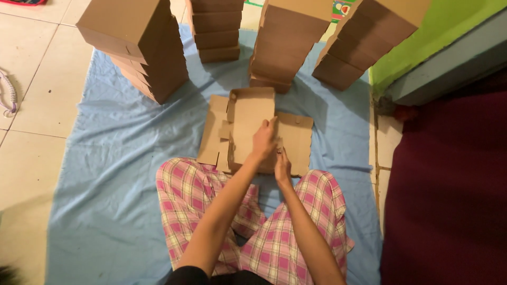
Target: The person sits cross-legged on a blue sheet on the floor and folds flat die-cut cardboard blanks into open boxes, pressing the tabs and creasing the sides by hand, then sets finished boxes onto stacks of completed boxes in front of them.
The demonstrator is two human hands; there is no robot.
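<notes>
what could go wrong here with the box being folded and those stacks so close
1. The left hand and right hand press the half-folded cardboard box at one edge; its thin flaps might crease or tear.
2. The four stacks of finished boxes, such as the leaning left stack, stand just beyond it; a push forward may topple one.
3. The blue sheet is wrinkled, so the stacks may sit unevenly.

Pale tiled floor [31,105], blue sheet [111,174], green wall [449,31], maroon mat [449,184]
</notes>
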